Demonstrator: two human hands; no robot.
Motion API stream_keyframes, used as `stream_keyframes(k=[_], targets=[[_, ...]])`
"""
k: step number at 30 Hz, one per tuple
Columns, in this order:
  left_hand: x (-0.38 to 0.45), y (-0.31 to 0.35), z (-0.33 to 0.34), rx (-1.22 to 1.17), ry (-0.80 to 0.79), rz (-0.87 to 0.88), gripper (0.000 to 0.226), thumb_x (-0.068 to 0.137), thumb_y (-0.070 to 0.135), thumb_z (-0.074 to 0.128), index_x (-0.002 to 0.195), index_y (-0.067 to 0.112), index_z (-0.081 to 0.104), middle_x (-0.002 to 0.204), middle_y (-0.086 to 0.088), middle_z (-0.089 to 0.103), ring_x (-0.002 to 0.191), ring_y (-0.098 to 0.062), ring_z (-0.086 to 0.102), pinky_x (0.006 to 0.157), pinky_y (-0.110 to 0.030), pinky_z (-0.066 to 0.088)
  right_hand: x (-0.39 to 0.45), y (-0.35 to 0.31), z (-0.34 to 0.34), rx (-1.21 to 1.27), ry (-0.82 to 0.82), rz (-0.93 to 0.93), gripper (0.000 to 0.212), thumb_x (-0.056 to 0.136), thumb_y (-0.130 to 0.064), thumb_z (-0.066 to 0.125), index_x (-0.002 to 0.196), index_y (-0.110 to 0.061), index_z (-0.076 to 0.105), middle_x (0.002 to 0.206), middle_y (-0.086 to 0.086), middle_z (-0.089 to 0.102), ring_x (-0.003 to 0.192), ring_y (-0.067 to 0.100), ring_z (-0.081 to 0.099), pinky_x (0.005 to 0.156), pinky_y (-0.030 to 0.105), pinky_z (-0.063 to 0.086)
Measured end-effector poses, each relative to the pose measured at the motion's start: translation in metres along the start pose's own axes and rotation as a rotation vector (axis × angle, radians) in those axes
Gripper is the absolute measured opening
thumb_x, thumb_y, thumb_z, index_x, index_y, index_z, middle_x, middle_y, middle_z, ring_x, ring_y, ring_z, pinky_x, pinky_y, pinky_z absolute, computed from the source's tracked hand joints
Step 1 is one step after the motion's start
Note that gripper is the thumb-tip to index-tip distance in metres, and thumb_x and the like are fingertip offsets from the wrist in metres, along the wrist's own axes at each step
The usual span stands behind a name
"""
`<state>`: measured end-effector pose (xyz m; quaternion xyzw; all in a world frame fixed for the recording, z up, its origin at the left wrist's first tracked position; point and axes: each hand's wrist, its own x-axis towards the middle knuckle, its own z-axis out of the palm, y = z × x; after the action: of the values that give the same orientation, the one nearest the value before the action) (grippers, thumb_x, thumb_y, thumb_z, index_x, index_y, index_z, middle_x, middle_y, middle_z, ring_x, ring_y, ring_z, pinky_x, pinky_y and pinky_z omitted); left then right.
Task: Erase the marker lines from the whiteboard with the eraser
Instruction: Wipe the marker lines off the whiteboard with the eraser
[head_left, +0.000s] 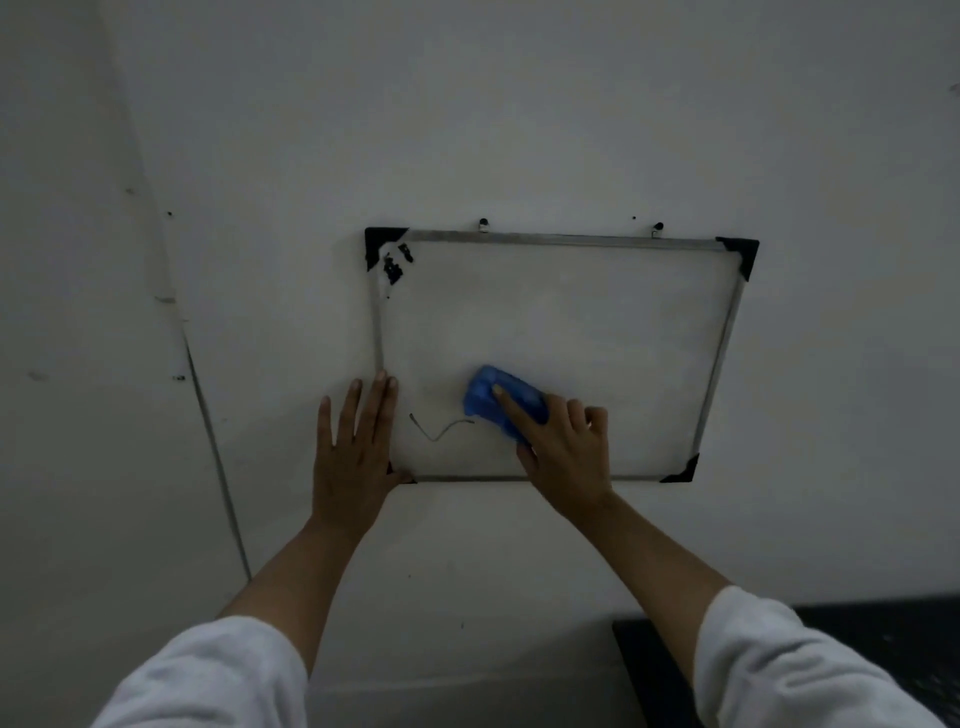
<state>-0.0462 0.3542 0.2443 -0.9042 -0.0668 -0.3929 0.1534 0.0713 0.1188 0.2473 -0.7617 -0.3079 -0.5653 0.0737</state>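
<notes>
Head view: right hand (563, 449) grips blue eraser (501, 402) on whiteboard (571, 322); left hand (356, 449) spread flat; no legible writing

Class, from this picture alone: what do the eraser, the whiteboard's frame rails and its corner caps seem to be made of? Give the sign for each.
Eraser: probably moulded plastic; its blue shell is smooth with a slight sheen. The wiping side is hidden.
Frame rails: likely aluminium or similar metal; thin, straight, dull silver-grey.
Corner caps: apparently black plastic; matte, triangular, fitted over the rail ends.
The dim light leaves all three uncertain.
</notes>
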Motion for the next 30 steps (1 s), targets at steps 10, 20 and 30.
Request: stream_keyframes(k=[10, 20, 30], targets=[[0.002, 0.0, 0.0, -0.033, 0.016, 0.006, 0.125, 0.048, 0.054, 0.087, 0.147, 0.003, 0.03, 0.154, -0.014, 0.027, 0.138, -0.035, 0.035, 0.111, -0.061, 0.024, 0.005, -0.004, -0.002, 0.008, -0.04, -0.196, 0.065, 0.081, -0.019, 0.06, 0.142, -0.033, 0.042, 0.087, 0.004, 0.051, 0.074, 0.023, 0.043, 0.067, 0.035, 0.027], [0.002, 0.001, -0.002, -0.053, -0.014, -0.001, 0.124, 0.047, 0.057, 0.085, 0.146, 0.003, 0.032, 0.153, -0.013, 0.028, 0.137, -0.036, 0.035, 0.111, -0.061, 0.024, -0.017, -0.018, 0.004, -0.016, -0.126, -0.441, 0.062, 0.084, -0.02, 0.053, 0.144, -0.031, 0.039, 0.096, 0.002, 0.05, 0.083, 0.021, 0.041, 0.07, 0.035, 0.031], [0.003, 0.001, -0.003, -0.061, -0.033, 0.003, 0.125, 0.046, 0.059, 0.084, 0.145, 0.002, 0.034, 0.152, -0.014, 0.031, 0.136, -0.036, 0.036, 0.111, -0.061, 0.024, -0.021, -0.027, 0.003, -0.015, -0.185, -0.544, 0.065, 0.08, -0.023, 0.059, 0.142, -0.03, 0.04, 0.096, 0.0, 0.047, 0.083, 0.02, 0.039, 0.069, 0.034, 0.037]])
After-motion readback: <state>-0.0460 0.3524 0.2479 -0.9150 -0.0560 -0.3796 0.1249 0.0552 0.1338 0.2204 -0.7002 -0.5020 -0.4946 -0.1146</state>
